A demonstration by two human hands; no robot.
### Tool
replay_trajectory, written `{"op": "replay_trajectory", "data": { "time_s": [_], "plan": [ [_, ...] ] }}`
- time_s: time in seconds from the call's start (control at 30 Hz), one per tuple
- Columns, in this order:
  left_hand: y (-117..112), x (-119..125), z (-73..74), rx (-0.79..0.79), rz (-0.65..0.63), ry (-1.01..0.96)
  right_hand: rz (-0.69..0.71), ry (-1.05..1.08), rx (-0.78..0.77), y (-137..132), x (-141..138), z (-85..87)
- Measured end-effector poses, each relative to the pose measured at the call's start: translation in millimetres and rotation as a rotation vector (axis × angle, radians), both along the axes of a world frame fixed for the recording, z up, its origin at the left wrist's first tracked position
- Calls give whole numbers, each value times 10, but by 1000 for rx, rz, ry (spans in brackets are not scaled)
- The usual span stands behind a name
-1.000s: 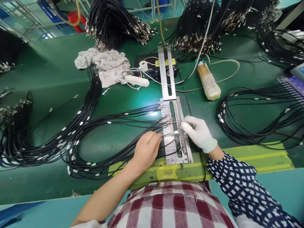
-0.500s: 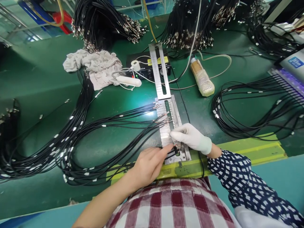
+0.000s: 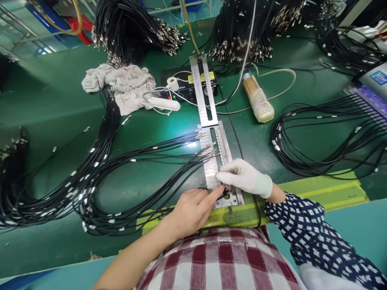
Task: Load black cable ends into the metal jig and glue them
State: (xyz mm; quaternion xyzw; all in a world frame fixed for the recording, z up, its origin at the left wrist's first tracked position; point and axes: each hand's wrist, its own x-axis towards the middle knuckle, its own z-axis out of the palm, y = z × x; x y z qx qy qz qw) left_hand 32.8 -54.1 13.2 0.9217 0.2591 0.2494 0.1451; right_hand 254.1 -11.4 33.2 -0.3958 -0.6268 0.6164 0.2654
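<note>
Seen from my remote station: at the near end of the slotted metal jig [image 3: 215, 161] on the green worktop [image 3: 60, 104], my bare left hand [image 3: 193, 209] and white-gloved right hand [image 3: 244, 177] meet over one black cable end [image 3: 222, 194]. The left fingers [image 3: 216, 193] are drawn together, index extended, tip pressed onto the cable where it crosses the jig's lower edge; the gloved fingers [image 3: 223, 175] are pinched together just above the same spot, though I cannot tell whether they actually grip the small metal terminal. The cable runs away left of the jig, its long axis across the jig's length, joining the fanned cable bundle [image 3: 127, 161]. Both hands are touching-close; the left arrives along the cable, the right from the jig's far side. Beyond the jig sits a control box [image 3: 187, 86] and a crumpled rag [image 3: 121, 82].
</note>
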Motion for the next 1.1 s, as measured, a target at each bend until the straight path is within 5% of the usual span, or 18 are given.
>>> {"op": "replay_trajectory", "data": {
  "time_s": [0.13, 0.23, 0.3, 0.47, 0.67, 0.93, 1.1],
  "plan": [
    [176, -5, -71, -5, 242, 102, -291, -315, 223, 75, 111, -31],
    [351, -41, -180, 7, 452, 245, -415, -296, 226, 123, 172, -93],
    [405, -66, -228, -13, 481, 267, -431, -255, 215, 136, 182, -138],
    [268, -81, -157, -129, 416, 9, -429, -339, 287, 125, 149, -149],
    [92, -37, -12, -181, 382, -170, -219, -199, 395, 88, 87, -91],
    [24, -2, -51, -63, 123, -132, -137, 31, 58, 38, 4, -106],
    [9, 11, -47, -23, 38, -59, -116, 37, 7, 0, -20, -47]
  ]
}}
